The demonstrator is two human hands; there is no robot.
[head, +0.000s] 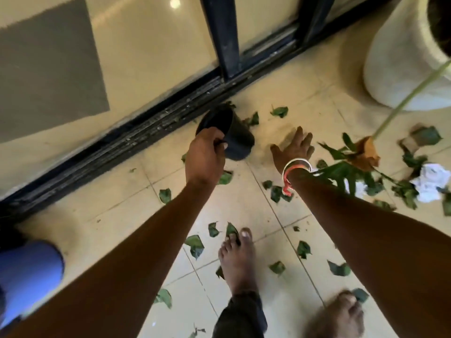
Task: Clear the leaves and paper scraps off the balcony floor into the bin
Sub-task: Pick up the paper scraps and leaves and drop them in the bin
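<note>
Glossy cream tiles make up the balcony floor (244, 203), their grout lines running diagonally, and closest in two bare feet (238, 259) stand among torn green leaves (195, 243), flat, ragged-edged and scattered singly. Farther out, the left grip (203, 152) pinches the rim of a small black bin (240, 140), smooth, round and tapered, tilted so its mouth faces up and left toward the door side. Just beside it to the right, the right grip (294, 148) is spread flat, fingers splayed low over bare tile and holding nothing, with bangles (296, 167) at the wrist. The thick litter lies farther right: a dry brown leaf (366, 152) on a heap of green fronds, and crumpled white paper scraps (430, 178) near the frame edge. So the right grip is nearer the pile, with the bin on its opposite side and its mouth turned away; gathered scraps would likely have to travel leftward. Beyond runs a dusty black door track (146, 132), and a pale, rough planter (400, 57) stands at far right.
</note>
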